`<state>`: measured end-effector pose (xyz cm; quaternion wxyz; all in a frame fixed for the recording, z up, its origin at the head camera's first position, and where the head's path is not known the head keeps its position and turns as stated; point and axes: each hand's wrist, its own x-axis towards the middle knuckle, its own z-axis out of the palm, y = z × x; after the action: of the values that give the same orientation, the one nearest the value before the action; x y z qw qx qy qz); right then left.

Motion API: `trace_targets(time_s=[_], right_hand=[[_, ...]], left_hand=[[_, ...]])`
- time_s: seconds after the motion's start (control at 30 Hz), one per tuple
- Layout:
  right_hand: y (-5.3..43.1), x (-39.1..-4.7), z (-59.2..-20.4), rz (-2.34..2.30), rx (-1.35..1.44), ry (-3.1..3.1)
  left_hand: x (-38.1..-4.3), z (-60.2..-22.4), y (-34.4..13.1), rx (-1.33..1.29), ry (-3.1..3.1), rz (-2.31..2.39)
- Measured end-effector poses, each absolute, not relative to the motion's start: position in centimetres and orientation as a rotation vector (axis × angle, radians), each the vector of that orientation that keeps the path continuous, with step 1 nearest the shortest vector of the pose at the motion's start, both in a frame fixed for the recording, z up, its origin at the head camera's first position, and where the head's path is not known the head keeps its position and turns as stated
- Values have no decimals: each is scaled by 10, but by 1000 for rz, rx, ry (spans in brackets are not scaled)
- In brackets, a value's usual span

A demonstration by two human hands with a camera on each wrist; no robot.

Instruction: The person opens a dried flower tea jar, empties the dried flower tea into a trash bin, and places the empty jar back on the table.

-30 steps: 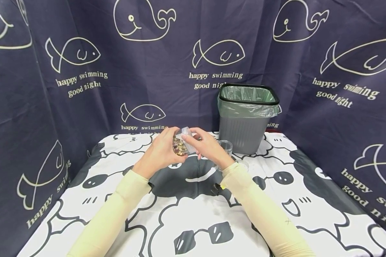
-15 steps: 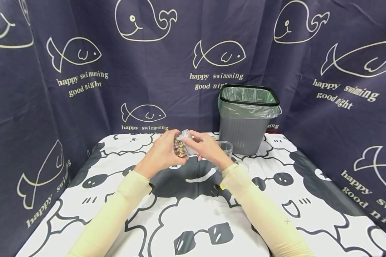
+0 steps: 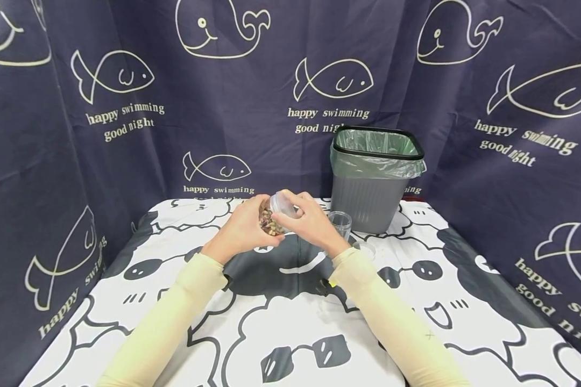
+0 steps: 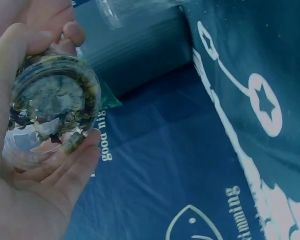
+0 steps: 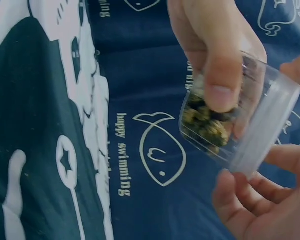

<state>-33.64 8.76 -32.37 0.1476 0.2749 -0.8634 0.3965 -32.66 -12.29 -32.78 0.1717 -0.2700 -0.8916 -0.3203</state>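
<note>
My left hand point(image 3: 242, 228) grips a clear jar point(image 5: 210, 117) that is part filled with what look like dried flower buds point(image 3: 269, 221). The jar is tilted, its base towards the left palm. In the left wrist view, the round base point(image 4: 52, 112) faces the camera, with fingers and thumb curled round the sides. On the jar's other end sits a translucent screw lid point(image 5: 267, 127). My right hand point(image 3: 312, 220) holds this lid between thumb and fingers. Lid and jar appear joined in the right wrist view.
Just behind the right wrist stands a clear cup point(image 3: 340, 221), and a clear round disc point(image 3: 365, 249) lies beside it. A grey bin point(image 3: 365, 201) with a bag liner rises at the back right. A patterned cloth point(image 3: 314, 317) covers the table, and dark curtains surround it.
My right fingers have shifted round the lid, and more of the lid's top shows now. The left hand keeps the jar in about the same place. The head view has moved slightly.
</note>
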Motion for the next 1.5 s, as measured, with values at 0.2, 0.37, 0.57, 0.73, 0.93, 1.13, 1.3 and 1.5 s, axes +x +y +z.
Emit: trace_targets(time_s=[0.2, 0.37, 0.57, 0.73, 0.93, 1.13, 1.3, 1.5], right_hand=[[94, -335, -310, 1128, 935, -2512], [102, -332, -304, 1131, 1059, -2520], [109, -329, -304, 1140, 1143, -2510], [111, -328, -304, 1195, 1207, -2486], [112, -330, -305, 1225, 1298, -2420], [111, -330, -303, 1263, 1337, -2381], [111, -330, -303, 1265, 1339, -2373], [111, -330, -304, 1288, 1364, -2368]], left_hand=[[-323, -322, -124, -756, -2521, -887], [-321, -319, -123, -767, -2522, -873], [-323, -321, -121, -802, -2524, -857], [-324, -323, -121, -803, -2522, -846], [-324, -323, -122, -801, -2522, -850], [-323, -321, -122, -795, -2525, -844], [-322, -320, -121, -786, -2537, -838], [-323, -321, -121, -779, -2550, -835]])
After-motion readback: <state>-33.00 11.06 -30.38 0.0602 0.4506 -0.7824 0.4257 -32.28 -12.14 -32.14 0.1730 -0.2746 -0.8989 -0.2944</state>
